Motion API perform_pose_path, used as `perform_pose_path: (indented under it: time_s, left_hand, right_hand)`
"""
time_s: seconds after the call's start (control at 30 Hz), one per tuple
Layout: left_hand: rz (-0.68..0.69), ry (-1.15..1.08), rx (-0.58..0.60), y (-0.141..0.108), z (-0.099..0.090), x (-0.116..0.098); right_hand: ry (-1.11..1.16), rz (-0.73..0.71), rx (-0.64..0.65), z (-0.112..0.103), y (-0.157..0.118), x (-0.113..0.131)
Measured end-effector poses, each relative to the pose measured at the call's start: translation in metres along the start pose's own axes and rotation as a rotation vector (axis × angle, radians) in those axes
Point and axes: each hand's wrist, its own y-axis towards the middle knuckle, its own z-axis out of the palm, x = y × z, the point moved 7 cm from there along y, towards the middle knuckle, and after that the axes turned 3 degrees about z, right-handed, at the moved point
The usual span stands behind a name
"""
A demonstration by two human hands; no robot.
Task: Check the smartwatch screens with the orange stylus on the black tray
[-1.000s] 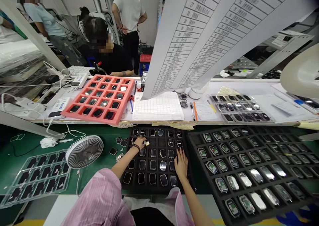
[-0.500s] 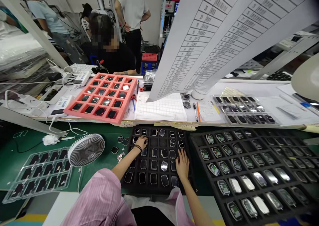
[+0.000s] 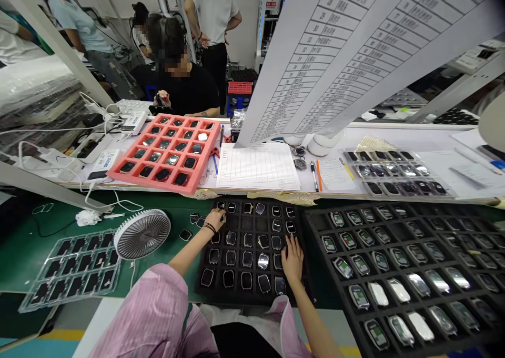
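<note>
My left hand (image 3: 215, 220) is at the upper left of a black foam tray (image 3: 239, 222), over the top rows of dark smartwatch bodies (image 3: 231, 238). Its fingers pinch a small pale tab (image 3: 223, 217), which is too small to identify. My right hand (image 3: 292, 260) lies lower in the same tray, with fingers apart and fingertips on a watch body (image 3: 278, 261). Some cells in the tray's upper middle hold no watch. My hands partly hide the watches under them.
A larger black foam tray (image 3: 315, 226) with several rows of watches fills the right. Behind, a pink foam tray (image 3: 132, 175) holds more watches. A desk fan (image 3: 142, 234) and a clear plastic tray (image 3: 71, 263) stand left. A seated co-worker (image 3: 185, 87) faces me across the bench.
My left hand has shifted slightly up the tray, and the pale tab now sits at its fingertips. My right hand has barely moved. The whole view has drifted slightly.
</note>
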Motion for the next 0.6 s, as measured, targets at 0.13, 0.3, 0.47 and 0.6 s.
perform_pose_path:
  time_s: [0.13, 0.3, 0.47, 0.6]
  left_hand:
    - [0.001, -0.008, 0.04, -0.001, 0.004, 0.009]
    - [0.022, -0.06, 0.037, 0.001, 0.007, 0.008]
    - [0.036, -0.128, -0.031, -0.011, -0.01, 0.013]
    - [0.07, -0.218, -0.145, -0.035, -0.028, -0.002]
  right_hand:
    - [0.021, 0.018, 0.003, -0.001, 0.0, 0.001]
    - [0.073, 0.042, 0.009, -0.002, 0.0, 0.003]
    - [0.178, 0.073, 0.01, -0.012, 0.005, 0.007]
    - [0.33, 0.084, 0.028, -0.028, 0.011, 0.043]
